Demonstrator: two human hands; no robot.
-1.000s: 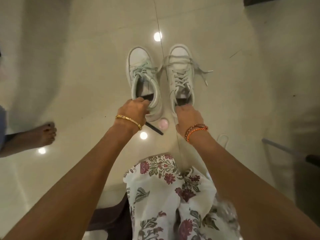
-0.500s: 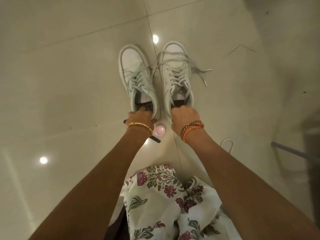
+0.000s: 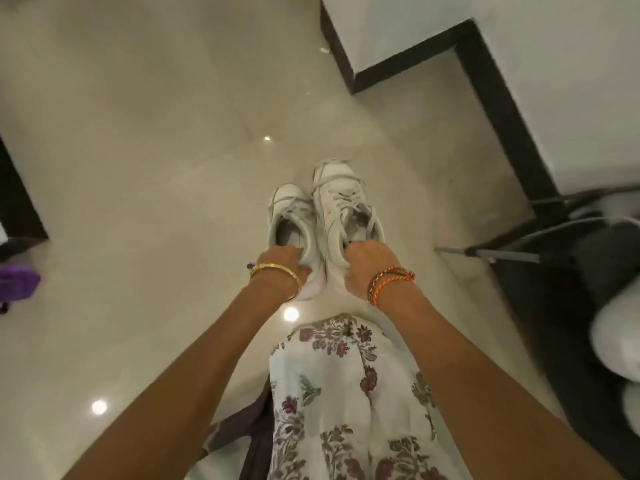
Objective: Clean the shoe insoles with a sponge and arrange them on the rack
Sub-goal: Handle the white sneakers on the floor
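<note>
I hold two white lace-up sneakers side by side, lifted above the glossy floor. My left hand (image 3: 278, 268), with a gold bangle, grips the heel rim of the left sneaker (image 3: 289, 216). My right hand (image 3: 367, 268), with orange thread bracelets, grips the heel of the right sneaker (image 3: 343, 206). Their dark openings face me; I cannot make out the insoles inside. No sponge or rack shows.
A white wall with a dark skirting (image 3: 491, 109) juts in at the upper right. Grey metal legs (image 3: 512, 244) and pale rounded objects (image 3: 616, 341) stand at the right. A purple thing (image 3: 17, 282) lies at the left edge beside dark furniture (image 3: 14, 209).
Both sneakers have come up off the floor in my hands and my view has swung round: the small pink item and dark stick by the heels are gone, a wall corner now shows.
</note>
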